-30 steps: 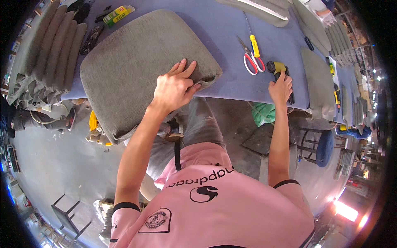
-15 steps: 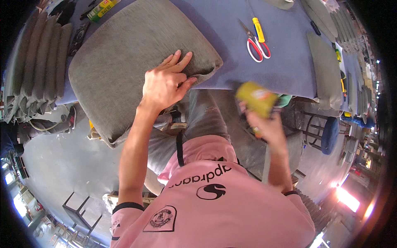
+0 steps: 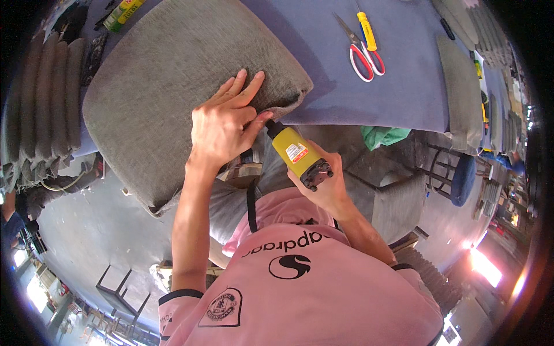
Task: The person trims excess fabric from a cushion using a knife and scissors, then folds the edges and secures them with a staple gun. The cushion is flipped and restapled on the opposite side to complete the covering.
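A grey fabric-covered seat cushion (image 3: pixel 184 86) lies on the blue-covered table, its near part jutting past the front edge. My left hand (image 3: pixel 222 124) presses on top of it with fingers stretched out and spread. Its thumb reaches to the cushion's near right edge, where the fabric folds near the corner. My right hand (image 3: pixel 326 184) is closed around a yellow and black staple gun (image 3: pixel 294 151). The tool's black nose meets the cushion edge beside my left thumb; the exact contact point is hidden.
Red-and-white-handled scissors (image 3: pixel 365 57) and a yellow-handled screwdriver (image 3: pixel 367 32) lie on the table (image 3: pixel 410 92). Grey padded pieces (image 3: pixel 55 98) stand stacked at left. Green cloth (image 3: pixel 384 136) hangs by the front edge. A stool with a blue seat (image 3: pixel 463 180) stands at right.
My right hand has brought the staple gun leftward from the right side to the cushion's edge. My left hand stays on the cushion in nearly the same pose.
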Action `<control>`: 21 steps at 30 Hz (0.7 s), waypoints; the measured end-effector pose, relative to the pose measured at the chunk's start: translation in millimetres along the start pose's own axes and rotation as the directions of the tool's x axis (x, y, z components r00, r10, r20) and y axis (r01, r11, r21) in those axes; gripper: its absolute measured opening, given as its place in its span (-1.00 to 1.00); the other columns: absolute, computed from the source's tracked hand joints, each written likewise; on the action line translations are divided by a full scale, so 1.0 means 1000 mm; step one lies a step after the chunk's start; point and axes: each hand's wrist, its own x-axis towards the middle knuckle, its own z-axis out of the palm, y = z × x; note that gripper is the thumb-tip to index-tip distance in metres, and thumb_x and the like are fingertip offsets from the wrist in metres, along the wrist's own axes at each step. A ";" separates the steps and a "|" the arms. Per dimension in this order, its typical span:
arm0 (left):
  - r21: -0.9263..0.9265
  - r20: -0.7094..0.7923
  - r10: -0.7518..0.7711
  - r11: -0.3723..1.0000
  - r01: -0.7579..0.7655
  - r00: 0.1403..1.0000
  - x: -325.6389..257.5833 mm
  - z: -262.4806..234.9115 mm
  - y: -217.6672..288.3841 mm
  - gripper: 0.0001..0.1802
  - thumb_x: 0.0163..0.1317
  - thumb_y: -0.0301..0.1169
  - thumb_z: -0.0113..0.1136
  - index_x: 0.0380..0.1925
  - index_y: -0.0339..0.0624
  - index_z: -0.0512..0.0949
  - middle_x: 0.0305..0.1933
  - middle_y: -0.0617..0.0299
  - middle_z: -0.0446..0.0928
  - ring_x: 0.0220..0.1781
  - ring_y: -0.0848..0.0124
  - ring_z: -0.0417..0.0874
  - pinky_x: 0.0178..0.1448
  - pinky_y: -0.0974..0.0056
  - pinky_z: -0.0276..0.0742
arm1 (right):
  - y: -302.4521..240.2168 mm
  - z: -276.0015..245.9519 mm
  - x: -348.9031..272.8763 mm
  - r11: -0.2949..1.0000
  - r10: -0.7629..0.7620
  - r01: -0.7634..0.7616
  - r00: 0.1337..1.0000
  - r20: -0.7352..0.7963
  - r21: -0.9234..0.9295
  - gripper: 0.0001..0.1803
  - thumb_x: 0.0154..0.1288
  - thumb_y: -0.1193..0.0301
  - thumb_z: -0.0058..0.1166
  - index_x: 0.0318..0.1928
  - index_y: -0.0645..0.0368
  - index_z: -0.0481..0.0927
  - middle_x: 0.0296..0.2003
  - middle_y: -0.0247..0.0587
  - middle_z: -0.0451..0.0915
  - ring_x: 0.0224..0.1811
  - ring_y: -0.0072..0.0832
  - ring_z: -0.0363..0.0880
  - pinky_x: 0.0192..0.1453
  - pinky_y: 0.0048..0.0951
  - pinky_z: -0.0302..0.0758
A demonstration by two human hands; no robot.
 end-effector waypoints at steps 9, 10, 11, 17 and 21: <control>0.015 -0.009 0.048 0.999 -0.048 0.999 -0.002 0.002 0.000 -0.51 0.20 -0.23 0.61 -0.71 -0.24 0.55 0.44 0.17 0.70 0.46 -0.02 0.71 0.49 -0.03 0.70 | 0.042 0.036 -0.002 0.975 -0.214 0.193 0.951 -0.222 -0.112 -0.29 0.21 0.20 0.68 0.29 0.23 0.69 -0.03 -0.03 0.67 0.09 -0.17 0.70 0.17 -0.18 0.62; 0.016 0.008 0.072 0.997 -0.072 0.997 -0.002 -0.003 0.000 -0.52 0.20 -0.24 0.61 -0.70 -0.24 0.55 0.45 0.17 0.70 0.47 -0.02 0.70 0.50 -0.04 0.69 | 0.042 0.038 -0.003 0.964 -0.244 0.200 0.926 -0.288 -0.174 -0.28 0.21 0.16 0.68 0.30 0.20 0.70 -0.04 -0.04 0.63 0.10 -0.12 0.69 0.15 -0.20 0.62; 0.017 0.014 0.085 0.996 -0.085 0.996 -0.001 -0.010 0.003 -0.53 0.20 -0.25 0.61 -0.70 -0.24 0.56 0.45 0.17 0.70 0.49 -0.03 0.69 0.51 -0.05 0.68 | 0.042 0.027 -0.007 0.981 -0.177 0.157 0.964 -0.199 -0.112 -0.28 0.21 0.17 0.68 0.30 0.21 0.70 -0.05 -0.03 0.66 0.07 -0.11 0.70 0.14 -0.21 0.62; 0.008 0.054 0.049 0.999 -0.049 0.997 -0.002 -0.021 0.017 -0.69 0.20 -0.27 0.61 -0.49 -0.22 0.68 0.47 0.11 0.67 0.59 -0.09 0.58 0.64 -0.14 0.50 | 0.032 -0.038 -0.041 0.997 0.000 -0.003 1.000 -0.028 -0.079 -0.32 0.20 0.29 0.65 0.29 0.28 0.71 -0.12 0.01 0.80 -0.08 -0.13 0.75 0.15 -0.22 0.62; 0.073 -0.022 0.125 0.990 -0.123 0.992 0.037 0.001 0.046 -0.75 0.25 -0.28 0.56 -0.38 -0.21 0.71 0.41 0.08 0.69 0.56 -0.15 0.58 0.62 -0.17 0.50 | 0.041 -0.043 -0.038 0.996 -0.015 0.000 0.983 -0.183 -0.084 -0.41 0.27 0.31 0.58 0.25 0.30 0.72 -0.12 -0.03 0.85 -0.09 -0.18 0.81 0.17 -0.20 0.61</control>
